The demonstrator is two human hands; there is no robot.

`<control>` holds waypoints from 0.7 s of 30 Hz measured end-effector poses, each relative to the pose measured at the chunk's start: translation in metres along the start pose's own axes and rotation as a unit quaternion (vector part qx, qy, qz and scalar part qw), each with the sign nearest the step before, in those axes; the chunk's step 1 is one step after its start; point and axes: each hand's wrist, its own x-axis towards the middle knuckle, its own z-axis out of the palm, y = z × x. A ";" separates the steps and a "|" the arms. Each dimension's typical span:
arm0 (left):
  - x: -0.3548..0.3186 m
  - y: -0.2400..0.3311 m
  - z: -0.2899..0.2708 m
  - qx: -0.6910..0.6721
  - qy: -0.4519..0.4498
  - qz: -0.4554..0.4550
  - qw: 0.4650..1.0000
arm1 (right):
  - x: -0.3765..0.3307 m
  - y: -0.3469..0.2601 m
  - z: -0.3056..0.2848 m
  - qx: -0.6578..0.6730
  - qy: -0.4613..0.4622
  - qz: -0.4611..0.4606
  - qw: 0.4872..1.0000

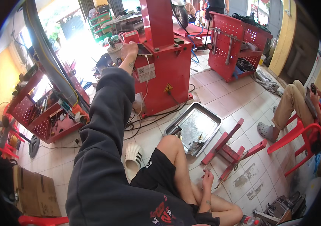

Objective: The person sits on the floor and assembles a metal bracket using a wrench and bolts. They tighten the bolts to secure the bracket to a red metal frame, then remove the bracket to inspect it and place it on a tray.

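Note:
My left arm, in a dark grey sleeve, stretches far forward to the top of a red machine cabinet. There my left hand is closed at the left edge of a dark phone, its fingertips partly hidden. A white cable runs down from the phone. Just behind the hand stands a red and white box. Low beside my knees, my right hand is closed, its fingers pinching something small that I cannot make out. A metal tray on the floor holds dark metal parts.
A red metal stand lies right of the tray. Red tool carts stand at left and far right. Black cables cross the floor below the cabinet. Another person sits on a red chair at right. Cardboard boxes are at lower left.

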 end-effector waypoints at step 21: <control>-0.414 -0.123 0.050 -0.239 -0.572 0.035 0.784 | -0.008 -0.009 0.020 0.016 0.012 0.009 1.000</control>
